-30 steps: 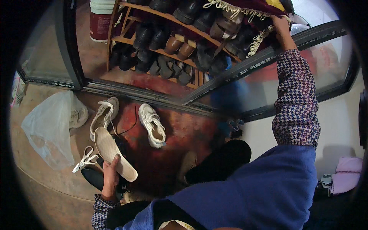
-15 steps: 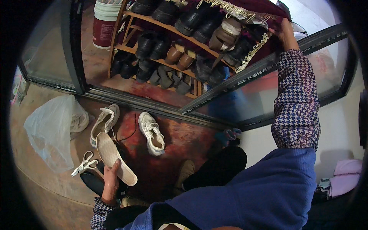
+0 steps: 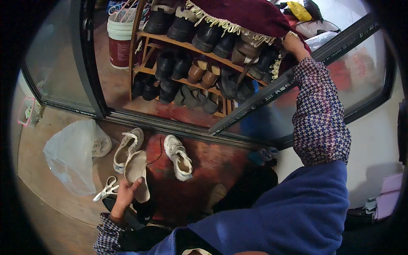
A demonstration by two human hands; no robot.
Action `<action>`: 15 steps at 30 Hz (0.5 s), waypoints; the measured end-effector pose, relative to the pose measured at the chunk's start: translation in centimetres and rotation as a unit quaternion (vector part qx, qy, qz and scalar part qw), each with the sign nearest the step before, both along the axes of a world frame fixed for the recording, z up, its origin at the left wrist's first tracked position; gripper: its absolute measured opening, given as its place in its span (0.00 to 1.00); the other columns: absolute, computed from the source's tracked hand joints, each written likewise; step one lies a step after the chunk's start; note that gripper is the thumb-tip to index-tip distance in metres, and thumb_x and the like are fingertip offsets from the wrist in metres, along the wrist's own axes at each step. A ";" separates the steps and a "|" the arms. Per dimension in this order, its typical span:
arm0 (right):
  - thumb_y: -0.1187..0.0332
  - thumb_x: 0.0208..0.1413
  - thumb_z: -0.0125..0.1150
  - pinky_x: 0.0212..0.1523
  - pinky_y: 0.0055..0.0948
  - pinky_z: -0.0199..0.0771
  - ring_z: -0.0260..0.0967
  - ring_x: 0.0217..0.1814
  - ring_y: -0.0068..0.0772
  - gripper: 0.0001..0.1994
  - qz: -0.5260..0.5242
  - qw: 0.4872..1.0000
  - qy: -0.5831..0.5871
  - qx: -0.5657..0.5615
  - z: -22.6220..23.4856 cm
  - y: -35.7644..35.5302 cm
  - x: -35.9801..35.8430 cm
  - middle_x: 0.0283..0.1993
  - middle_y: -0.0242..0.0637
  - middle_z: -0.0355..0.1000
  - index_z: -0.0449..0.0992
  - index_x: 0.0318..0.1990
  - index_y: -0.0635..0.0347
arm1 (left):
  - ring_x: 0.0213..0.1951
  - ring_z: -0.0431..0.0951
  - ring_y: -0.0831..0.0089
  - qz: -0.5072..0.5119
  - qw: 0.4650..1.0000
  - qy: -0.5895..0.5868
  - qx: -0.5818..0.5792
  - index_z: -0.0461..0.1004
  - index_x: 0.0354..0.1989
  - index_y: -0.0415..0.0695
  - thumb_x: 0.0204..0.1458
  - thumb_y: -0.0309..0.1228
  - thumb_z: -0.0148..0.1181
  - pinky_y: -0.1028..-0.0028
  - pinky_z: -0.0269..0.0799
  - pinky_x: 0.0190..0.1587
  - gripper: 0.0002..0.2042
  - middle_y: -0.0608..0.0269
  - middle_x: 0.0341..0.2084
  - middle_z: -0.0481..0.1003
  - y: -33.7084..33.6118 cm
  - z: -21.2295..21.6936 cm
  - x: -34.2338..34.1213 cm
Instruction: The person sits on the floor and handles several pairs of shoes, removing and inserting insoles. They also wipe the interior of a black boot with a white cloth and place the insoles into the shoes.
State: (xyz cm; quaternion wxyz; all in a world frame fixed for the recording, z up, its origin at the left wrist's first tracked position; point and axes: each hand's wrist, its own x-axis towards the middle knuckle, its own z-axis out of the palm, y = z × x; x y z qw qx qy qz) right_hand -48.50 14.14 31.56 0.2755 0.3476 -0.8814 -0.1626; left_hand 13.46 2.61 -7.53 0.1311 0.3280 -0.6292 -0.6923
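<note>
Between the thumb and fingers of my left hand [image 3: 124, 194] is a beige insole [image 3: 137, 165], held over the floor beside an open white sneaker [image 3: 127, 146]. The other white sneaker [image 3: 177, 157] lies a little to the right with its laces loose. White-handled scissors [image 3: 108, 188] rest just left of my left hand. My right hand [image 3: 294, 44], arm stretched far out, is closed on the edge of a maroon cloth [image 3: 250, 16] with a cream fringe. That cloth drapes over the top of a wooden shoe rack [image 3: 180, 41] and hangs partly over the shoes.
Black, brown and grey shoes fill the rack behind a sliding glass door frame [image 3: 250, 104]. A clear plastic bag [image 3: 70, 157] with a light shoe [image 3: 101, 144] partly in it lies at the left. A white and maroon bucket [image 3: 120, 42] holding hangers stands beside the rack.
My right hand has moved left with the cloth, whose fringe now hangs differently across the upper shoes. The insole in my left hand has turned more upright. The whole view has shifted slightly.
</note>
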 end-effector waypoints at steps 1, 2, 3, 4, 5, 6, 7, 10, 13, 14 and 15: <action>0.60 0.49 0.49 0.46 0.43 0.67 0.67 0.46 0.53 0.18 -0.015 1.000 0.016 -0.015 1.7 0.5 -0.9 0.43 0.57 0.68 0.72 0.41 0.66 | 0.31 0.70 0.79 -0.038 0.998 0.005 -0.041 0.70 0.41 0.37 0.51 0.34 0.57 0.77 0.66 0.35 0.14 0.68 0.28 0.73 -1.0 1.0 -1.2; 0.61 0.49 0.47 0.46 0.43 0.67 0.67 0.46 0.53 0.17 -0.018 0.999 0.012 -0.038 1.7 -0.3 -2.0 0.43 0.57 0.68 0.72 0.40 0.66 | 0.31 0.69 0.79 -0.072 0.995 -0.031 -0.056 0.70 0.41 0.35 0.52 0.33 0.56 0.77 0.66 0.36 0.14 0.66 0.28 0.73 -1.6 4.3 -1.6; 0.63 0.50 0.46 0.45 0.44 0.68 0.67 0.46 0.53 0.16 -0.021 0.998 0.007 -0.061 1.6 -0.7 -3.0 0.43 0.58 0.68 0.72 0.39 0.66 | 0.30 0.68 0.79 -0.064 0.989 0.006 -0.136 0.69 0.39 0.34 0.52 0.31 0.55 0.76 0.66 0.36 0.13 0.65 0.27 0.73 -2.3 4.7 -2.2; 0.62 0.49 0.47 0.45 0.43 0.68 0.68 0.46 0.53 0.16 0.006 0.991 0.000 -0.136 0.3 -2.9 -1.1 0.42 0.57 0.69 0.72 0.39 0.66 | 0.30 0.69 0.75 -0.066 0.982 -0.026 -0.174 0.70 0.39 0.34 0.52 0.30 0.55 0.76 0.66 0.36 0.12 0.62 0.28 0.73 -2.5 7.8 -1.5; 0.62 0.49 0.47 0.44 0.44 0.69 0.68 0.45 0.55 0.17 0.008 0.986 0.044 -0.159 1.4 -2.3 -2.7 0.42 0.56 0.69 0.72 0.41 0.65 | 0.30 0.70 0.72 -0.092 0.974 -0.028 -0.205 0.70 0.39 0.35 0.52 0.29 0.54 0.75 0.66 0.36 0.11 0.60 0.28 0.74 -2.7 10.5 -3.4; 0.63 0.49 0.46 0.43 0.45 0.69 0.68 0.45 0.56 0.18 -0.028 0.987 0.102 -0.122 5.8 0.7 -7.5 0.43 0.55 0.69 0.72 0.42 0.66 | 0.31 0.71 0.66 -0.136 0.951 -0.010 -0.279 0.70 0.41 0.36 0.51 0.27 0.54 0.74 0.67 0.38 0.11 0.57 0.30 0.74 -3.4 11.3 -6.4; 0.63 0.49 0.46 0.43 0.45 0.69 0.68 0.45 0.57 0.19 -0.062 0.982 0.159 -0.079 9.7 3.6 -11.0 0.43 0.55 0.69 0.72 0.43 0.67 | 0.32 0.72 0.61 -0.174 0.922 0.010 -0.347 0.70 0.42 0.37 0.49 0.25 0.53 0.73 0.67 0.39 0.11 0.54 0.32 0.74 -3.9 11.9 -9.5; 0.64 0.49 0.48 0.45 0.42 0.69 0.68 0.46 0.54 0.18 -0.027 0.962 0.091 -0.257 10.5 0.8 -5.6 0.47 0.55 0.68 0.72 0.44 0.68 | 0.41 0.71 0.53 -0.207 0.857 0.155 -0.445 0.70 0.44 0.39 0.41 0.20 0.54 0.68 0.66 0.45 0.18 0.51 0.39 0.72 -3.4 19.2 -15.5; 0.67 0.54 0.50 0.24 0.36 0.69 0.62 0.19 0.36 0.11 -0.059 0.872 0.133 -0.467 9.1 -1.5 -3.8 0.23 0.44 0.68 0.71 0.34 0.69 | 0.47 0.69 0.53 -0.199 0.796 0.239 -0.520 0.70 0.43 0.40 0.33 0.19 0.54 0.65 0.64 0.49 0.22 0.51 0.44 0.70 -2.0 24.5 -22.2; 0.67 0.55 0.49 0.27 0.39 0.68 0.63 0.22 0.38 0.12 -0.064 0.904 0.079 -0.416 8.6 -3.2 -2.0 0.27 0.47 0.68 0.71 0.36 0.69 | 0.47 0.68 0.53 -0.190 0.757 0.235 -0.579 0.70 0.42 0.40 0.33 0.18 0.53 0.64 0.64 0.49 0.21 0.51 0.45 0.70 -2.5 25.6 -23.5; 0.67 0.57 0.47 0.29 0.43 0.68 0.64 0.25 0.39 0.12 -0.086 0.930 0.076 -0.350 11.9 -1.1 0.8 0.30 0.50 0.68 0.70 0.38 0.69 | 0.48 0.68 0.53 -0.182 0.706 0.284 -0.623 0.70 0.42 0.41 0.32 0.18 0.53 0.63 0.64 0.49 0.21 0.51 0.46 0.69 -2.2 27.1 -26.2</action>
